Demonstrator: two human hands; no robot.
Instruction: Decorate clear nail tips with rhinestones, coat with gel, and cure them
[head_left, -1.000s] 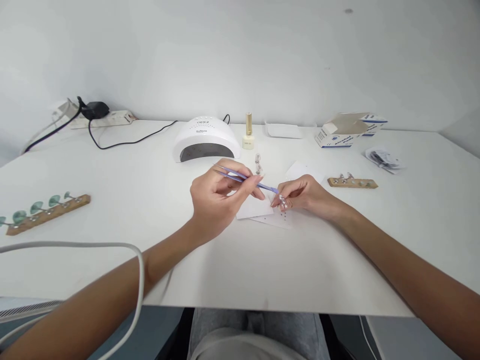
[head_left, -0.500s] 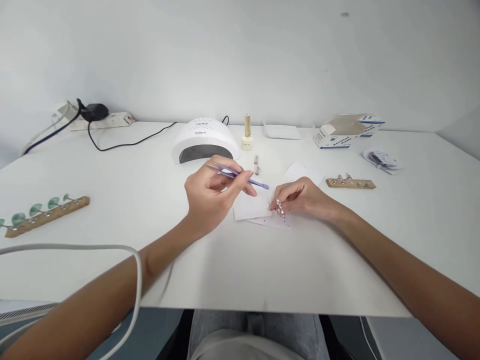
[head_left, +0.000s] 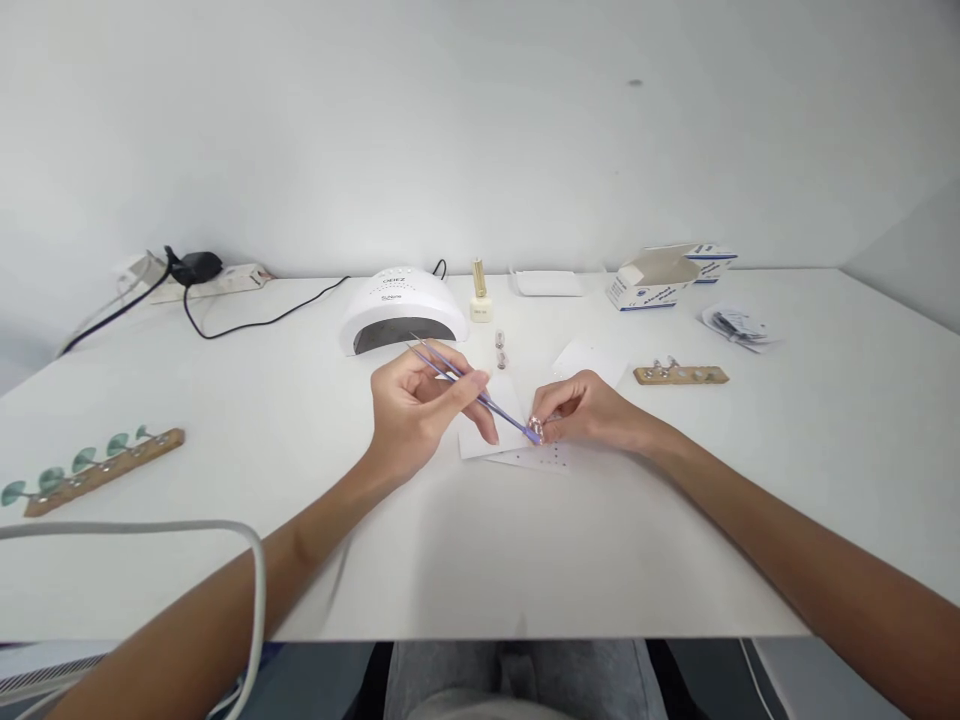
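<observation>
Purple tweezers (head_left: 501, 410) are pinched in my left hand (head_left: 412, 405), their pointed ends toward the upper left and their flat end toward the lower right. That flat end meets a small shiny clear piece (head_left: 535, 428) between the fingertips of my right hand (head_left: 581, 408); whether it presses on the piece is too small to tell. Beneath both hands lie a white sheet (head_left: 487, 440) and a dotted sheet (head_left: 544, 458). Two small clear pieces (head_left: 501, 350) stand on the table behind them.
Behind are a white lamp (head_left: 403, 305), a gold-capped bottle (head_left: 481, 295), a white tray (head_left: 549, 284) and an open box (head_left: 652, 278). Wooden strips lie at the right (head_left: 681, 375) and left (head_left: 105, 472). A white cable (head_left: 259, 570) crosses in front of my left forearm.
The tweezers' flat end has come down onto the shiny piece at my right fingertips. The whole view has shifted slightly, with the table objects now lower and mostly further left.
</observation>
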